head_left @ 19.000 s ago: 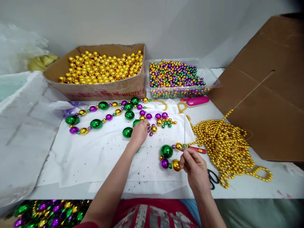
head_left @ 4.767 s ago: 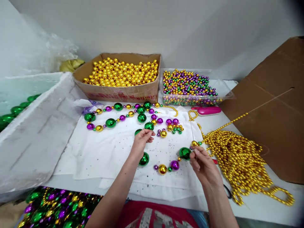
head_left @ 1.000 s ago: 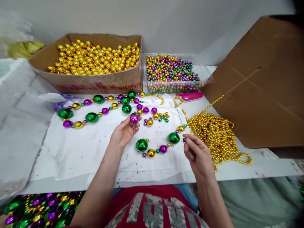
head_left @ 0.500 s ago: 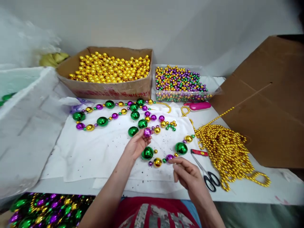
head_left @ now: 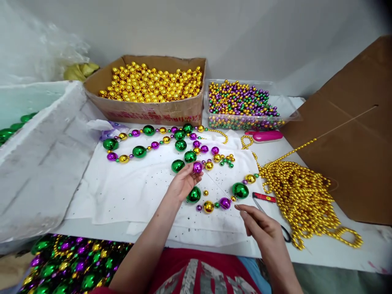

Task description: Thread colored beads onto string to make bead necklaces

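Observation:
A purple bead point(head_left: 197, 167) is held between the fingertips of my left hand point(head_left: 185, 181). My right hand point(head_left: 260, 222) pinches a thin string point(head_left: 221, 188), which runs slantwise up toward the purple bead. Below it on the white cloth point(head_left: 128, 196) lie a large green bead point(head_left: 193, 194), a gold bead point(head_left: 208, 207), another purple bead point(head_left: 225, 203) and a larger green one point(head_left: 240, 190). Loose purple, gold and green beads lie beyond my left hand. A bead strand point(head_left: 139, 152) loops across the cloth at the left.
Behind stand a cardboard box point(head_left: 143, 112) of gold beads and a clear tray point(head_left: 254, 122) of small mixed beads. At the right are gold bead strands point(head_left: 300, 196), a red cutter point(head_left: 263, 197), partly hidden scissors point(head_left: 286, 233), a pink object point(head_left: 268, 136) and a cardboard sheet point(head_left: 349, 134).
My right hand has moved right, away from the purple bead on the cloth, and a taut string now shows between my hands. The whole view has shifted slightly; my left hand keeps its bead.

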Available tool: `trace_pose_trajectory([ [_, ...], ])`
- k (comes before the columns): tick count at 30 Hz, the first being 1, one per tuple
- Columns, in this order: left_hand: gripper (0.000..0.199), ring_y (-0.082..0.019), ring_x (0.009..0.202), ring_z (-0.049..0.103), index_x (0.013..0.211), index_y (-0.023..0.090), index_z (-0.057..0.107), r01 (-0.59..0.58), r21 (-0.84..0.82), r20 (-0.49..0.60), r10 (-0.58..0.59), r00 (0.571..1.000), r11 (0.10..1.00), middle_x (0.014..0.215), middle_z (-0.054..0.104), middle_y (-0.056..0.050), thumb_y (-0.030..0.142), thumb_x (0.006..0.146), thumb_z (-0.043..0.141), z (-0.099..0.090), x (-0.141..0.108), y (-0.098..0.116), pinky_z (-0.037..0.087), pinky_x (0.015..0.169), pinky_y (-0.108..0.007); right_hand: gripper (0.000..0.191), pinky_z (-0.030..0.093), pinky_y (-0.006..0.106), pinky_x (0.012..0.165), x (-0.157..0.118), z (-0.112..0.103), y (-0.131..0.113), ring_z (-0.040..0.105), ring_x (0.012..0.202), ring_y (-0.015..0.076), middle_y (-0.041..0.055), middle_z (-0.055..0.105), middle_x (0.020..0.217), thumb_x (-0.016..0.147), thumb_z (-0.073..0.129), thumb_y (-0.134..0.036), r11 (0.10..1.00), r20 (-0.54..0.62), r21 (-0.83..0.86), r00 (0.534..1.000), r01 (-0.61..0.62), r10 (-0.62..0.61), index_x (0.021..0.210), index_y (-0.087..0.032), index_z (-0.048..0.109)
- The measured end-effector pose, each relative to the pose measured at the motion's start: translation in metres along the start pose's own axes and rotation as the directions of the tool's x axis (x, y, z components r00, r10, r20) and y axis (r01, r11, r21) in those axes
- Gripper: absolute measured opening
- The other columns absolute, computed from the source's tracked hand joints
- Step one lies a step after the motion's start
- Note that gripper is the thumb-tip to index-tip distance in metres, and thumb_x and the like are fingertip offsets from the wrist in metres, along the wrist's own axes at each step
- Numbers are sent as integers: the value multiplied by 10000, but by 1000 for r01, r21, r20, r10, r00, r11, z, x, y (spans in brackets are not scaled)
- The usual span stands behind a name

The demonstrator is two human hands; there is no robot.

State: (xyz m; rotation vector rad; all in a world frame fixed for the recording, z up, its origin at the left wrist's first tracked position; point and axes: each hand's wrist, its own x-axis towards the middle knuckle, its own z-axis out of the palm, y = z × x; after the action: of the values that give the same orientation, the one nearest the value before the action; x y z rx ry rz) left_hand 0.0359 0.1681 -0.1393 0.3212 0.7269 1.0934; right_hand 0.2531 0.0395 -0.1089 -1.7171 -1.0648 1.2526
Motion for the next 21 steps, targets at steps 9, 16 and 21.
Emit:
trace_pose_trajectory([
  [9, 159, -150, 743, 643, 930, 127, 632, -32, -4, -55, 32, 998, 999, 947, 675, -91, 204, 793, 656, -4, -2, -3, 500, 676, -257, 342, 339, 234, 508, -5, 0, -5, 417, 555, 116, -15, 541, 613, 807, 611, -457, 1000, 26, -25, 1000, -16, 17, 1007, -194, 700],
  [16, 151, -158, 774, 649, 878, 144, 617, -52, -5, -55, 52, 997, 999, 930, 670, -66, 215, 767, 690, -5, -2, -3, 497, 701, -264, 356, 329, 242, 502, -4, 1, -2, 411, 554, 118, -1, 564, 652, 813, 601, -462, 999, 39, -40, 999, -18, 20, 1016, -187, 700],
  [21, 239, -162, 813, 646, 964, 149, 625, -77, 46, -48, 79, 996, 996, 945, 655, -53, 215, 751, 711, -2, -4, -3, 492, 715, -261, 370, 332, 247, 507, -2, 3, 0, 417, 549, 131, -18, 491, 571, 812, 599, -464, 999, 30, -41, 999, -26, 27, 1025, -177, 697],
])
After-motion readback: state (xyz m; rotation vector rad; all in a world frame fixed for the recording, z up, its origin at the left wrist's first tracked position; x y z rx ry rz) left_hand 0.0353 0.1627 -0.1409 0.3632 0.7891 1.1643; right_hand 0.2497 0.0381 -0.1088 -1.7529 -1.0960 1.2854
